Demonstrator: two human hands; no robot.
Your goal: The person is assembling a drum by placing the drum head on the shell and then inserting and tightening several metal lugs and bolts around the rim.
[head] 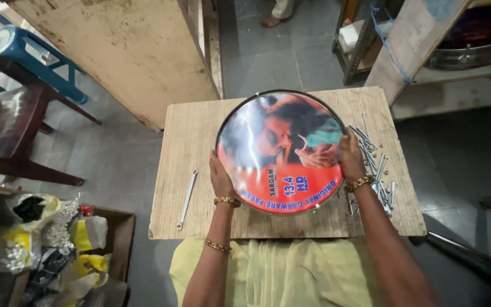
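Here we are above a small wooden desk [188, 136], and a round drum head [282, 150] with a printed colour picture sits right in the middle of it. Left hand [220, 179] is clamped on the drum's near-left rim, fingers wrapped up its side. Right hand [352, 159] grips the right rim, directly across the disc. So the drum lies squarely between both hands, neither one nearer, and being round it has no long axis to speak of. Right of the drum, just past the right hand, a heap of long bolts [373, 165] is scattered. Left of the drum, well apart from it, a spanner [187, 200] lies pointing away from the person.
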